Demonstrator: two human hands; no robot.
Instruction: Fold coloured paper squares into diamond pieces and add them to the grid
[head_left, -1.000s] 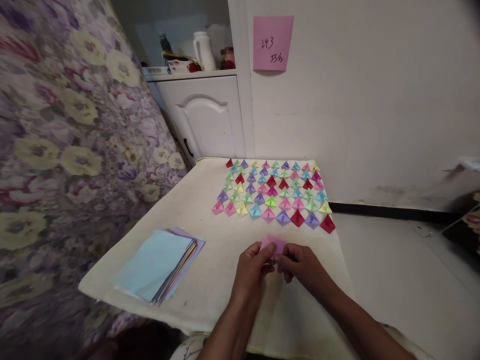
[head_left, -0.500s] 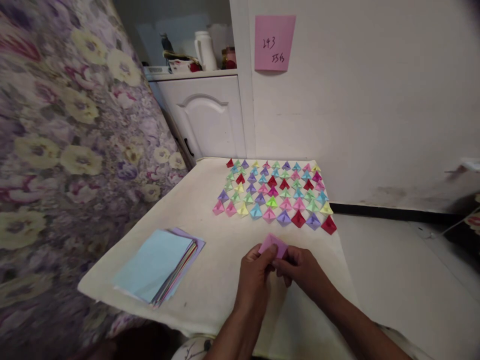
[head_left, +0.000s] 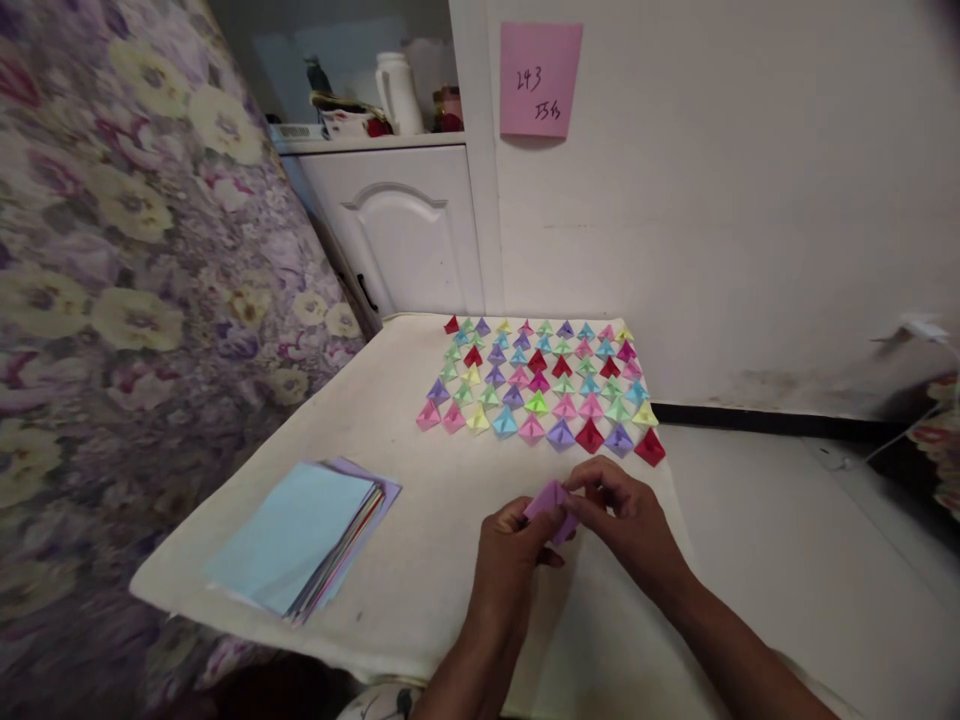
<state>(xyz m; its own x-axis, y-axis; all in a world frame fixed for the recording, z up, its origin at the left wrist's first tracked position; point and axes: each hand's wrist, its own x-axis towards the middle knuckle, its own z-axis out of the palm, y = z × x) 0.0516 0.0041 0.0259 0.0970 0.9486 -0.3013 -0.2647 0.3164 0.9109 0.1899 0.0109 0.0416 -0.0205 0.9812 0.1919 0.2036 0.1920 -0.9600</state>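
My left hand [head_left: 510, 560] and my right hand [head_left: 626, 520] meet above the near part of a cream-covered table [head_left: 390, 420]. Both pinch a small folded piece of purple-pink paper [head_left: 550, 500] between their fingertips. Beyond them, rows of several small folded paper shapes [head_left: 540, 385] in red, pink, blue, green, yellow and purple lie in a grid near the table's far edge. A stack of coloured paper sheets [head_left: 300, 535] with a light blue one on top lies to the left of my hands.
A flowered fabric surface [head_left: 127, 300] rises along the left. Behind the table stand a white cabinet [head_left: 397, 230] with a jug and items on top, and a white wall with a pink note [head_left: 538, 80]. Pale floor lies to the right.
The paper piece has been folded smaller and turned between my fingers. My right hand has risen over it. The view has shifted slightly.
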